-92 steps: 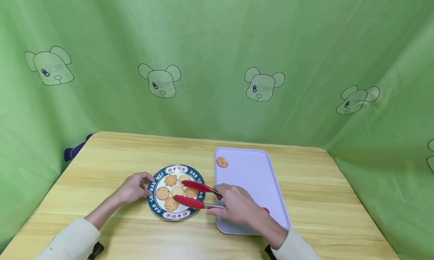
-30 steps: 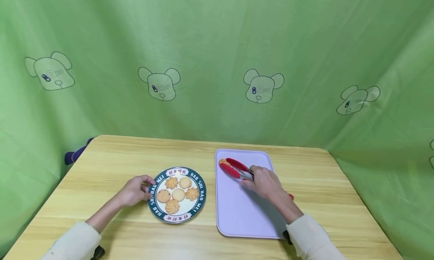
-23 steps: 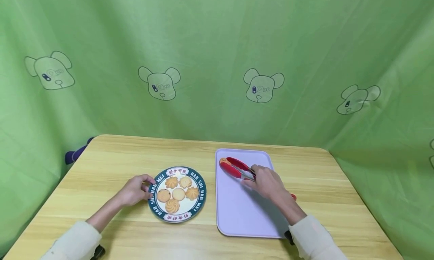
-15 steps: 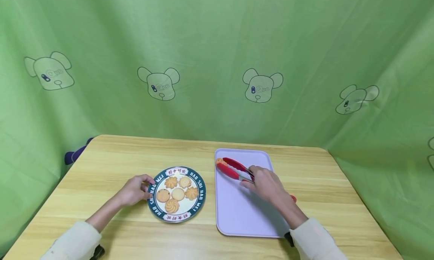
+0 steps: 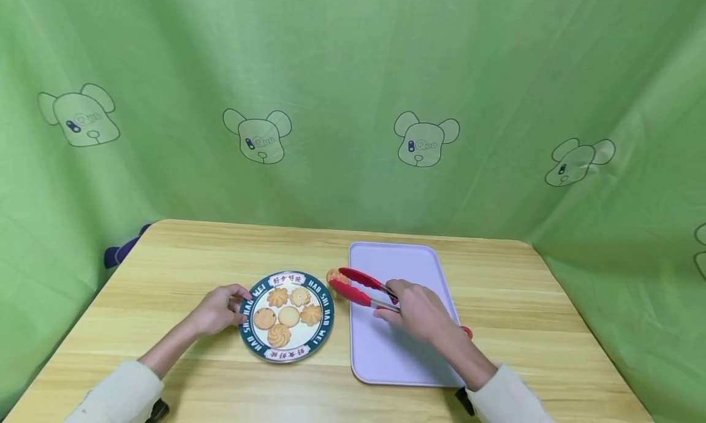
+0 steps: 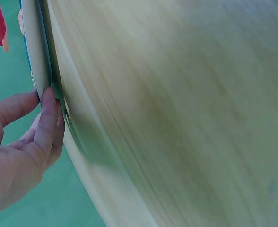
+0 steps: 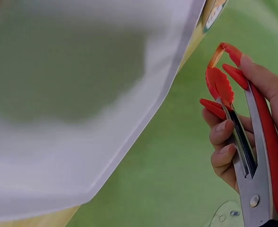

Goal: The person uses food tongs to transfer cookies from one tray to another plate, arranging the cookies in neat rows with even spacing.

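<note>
My left hand point(image 5: 217, 311) pinches the left rim of a round plate point(image 5: 328, 319) with a dark green lettered border; in the left wrist view the thumb and fingers point(image 6: 45, 118) grip its edge. Several cookies point(image 5: 278, 335) lie on the plate. My right hand point(image 5: 420, 312) grips red-tipped metal tongs point(image 5: 353, 293). Between the tips is a brown cookie point(image 5: 334, 276), held above the gap between plate and tray. The right wrist view shows the cookie point(image 7: 216, 56) edge-on at the tongs' ends.
A lilac rectangular tray point(image 5: 394, 358) lies right of the plate, under my right hand and the tongs. The wooden table point(image 5: 209, 386) is backed by a green curtain point(image 5: 342, 55) with printed bear heads. Something dark purple point(image 5: 121, 249) shows beyond the table's left edge.
The tongs went from above the plate to the cookie at the tray's far left corner, closed on it, and have carried it left past the tray's edge. My left hand stays at the plate.
</note>
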Tool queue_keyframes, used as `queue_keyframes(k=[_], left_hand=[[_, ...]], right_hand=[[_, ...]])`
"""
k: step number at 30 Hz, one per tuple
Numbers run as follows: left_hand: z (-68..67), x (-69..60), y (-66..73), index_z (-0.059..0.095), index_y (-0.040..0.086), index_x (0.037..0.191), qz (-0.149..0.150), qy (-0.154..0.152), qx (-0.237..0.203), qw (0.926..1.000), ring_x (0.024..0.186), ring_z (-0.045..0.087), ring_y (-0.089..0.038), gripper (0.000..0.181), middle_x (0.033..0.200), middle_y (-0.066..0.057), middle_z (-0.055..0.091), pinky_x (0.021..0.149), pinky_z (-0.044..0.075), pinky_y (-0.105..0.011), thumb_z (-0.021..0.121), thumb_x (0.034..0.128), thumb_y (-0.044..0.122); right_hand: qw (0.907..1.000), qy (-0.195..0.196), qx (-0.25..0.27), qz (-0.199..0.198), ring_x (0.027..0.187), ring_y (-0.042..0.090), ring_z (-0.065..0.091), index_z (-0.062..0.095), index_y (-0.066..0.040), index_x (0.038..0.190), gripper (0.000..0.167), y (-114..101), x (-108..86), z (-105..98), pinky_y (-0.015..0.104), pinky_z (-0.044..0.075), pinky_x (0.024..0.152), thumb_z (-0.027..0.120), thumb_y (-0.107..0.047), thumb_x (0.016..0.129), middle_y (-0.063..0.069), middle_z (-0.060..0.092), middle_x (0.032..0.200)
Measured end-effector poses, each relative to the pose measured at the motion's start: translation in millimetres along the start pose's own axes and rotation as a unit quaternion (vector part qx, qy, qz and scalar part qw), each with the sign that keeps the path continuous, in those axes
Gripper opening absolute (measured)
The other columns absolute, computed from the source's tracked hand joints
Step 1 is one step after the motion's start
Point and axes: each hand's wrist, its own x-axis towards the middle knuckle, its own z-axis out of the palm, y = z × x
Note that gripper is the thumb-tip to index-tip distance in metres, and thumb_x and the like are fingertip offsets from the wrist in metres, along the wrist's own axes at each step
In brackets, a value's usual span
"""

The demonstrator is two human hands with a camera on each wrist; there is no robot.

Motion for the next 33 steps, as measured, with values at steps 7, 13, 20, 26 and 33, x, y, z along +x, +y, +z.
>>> queue_keyframes(k=[7,13,20,26,33], left_hand=[[1.4,1.4,-1.7,0.057,-0.001,0.113,-0.005,0.0,-0.004,1.0,0.078,0.054,-0.019,0.042,0.086,-0.01,0.056,0.063,0.053,-0.027,0.069,0.0734,-0.008],[1.2,1.8,-1.5,0.057,-0.001,0.114,-0.009,-0.002,-0.007,0.9999,0.077,0.054,-0.019,0.042,0.085,-0.01,0.056,0.064,0.053,-0.029,0.068,0.0738,-0.008],[0.8,1.6,-1.6,0.057,-0.001,0.113,-0.011,-0.001,-0.005,0.9999,0.077,0.053,-0.019,0.041,0.084,-0.009,0.055,0.063,0.052,-0.028,0.068,0.0741,-0.008],[0.8,1.9,-2.3,0.057,-0.001,0.114,-0.009,-0.001,-0.007,0.9999,0.077,0.053,-0.019,0.042,0.085,-0.009,0.055,0.063,0.052,-0.028,0.068,0.0741,-0.008],[0.1,1.6,-2.1,0.057,-0.001,0.114,-0.007,-0.002,-0.004,1.0,0.078,0.054,-0.019,0.041,0.086,-0.01,0.056,0.065,0.053,-0.028,0.068,0.0746,-0.007]], right_hand=[[0.9995,-0.013,-0.003,-0.029,0.062,0.009,0.043,0.063,-0.008,0.106,0.051,-17.2,-8.8,8.1,0.022,0.037,0.055,0.075,-0.046,0.075,-0.003,0.057,0.076],[0.9982,-0.03,0.013,-0.05,0.061,0.007,0.043,0.063,-0.01,0.106,0.049,-28.0,-16.8,11.7,0.02,0.037,0.054,0.073,-0.048,0.076,-0.005,0.057,0.075],[0.9949,-0.07,0.028,-0.067,0.058,0.005,0.041,0.063,-0.012,0.103,0.045,-38.3,-22.8,13.5,0.018,0.034,0.051,0.072,-0.048,0.078,-0.011,0.047,0.068],[0.9924,-0.099,0.031,-0.066,0.059,0.006,0.042,0.063,-0.012,0.105,0.044,-42.5,-25.8,13.8,0.018,0.035,0.052,0.072,-0.045,0.078,-0.01,0.049,0.069],[0.9921,-0.091,0.025,-0.083,0.055,0.004,0.038,0.063,-0.012,0.1,0.043,-45.6,-28.7,17.0,0.018,0.032,0.049,0.072,-0.048,0.077,-0.011,0.046,0.066]])
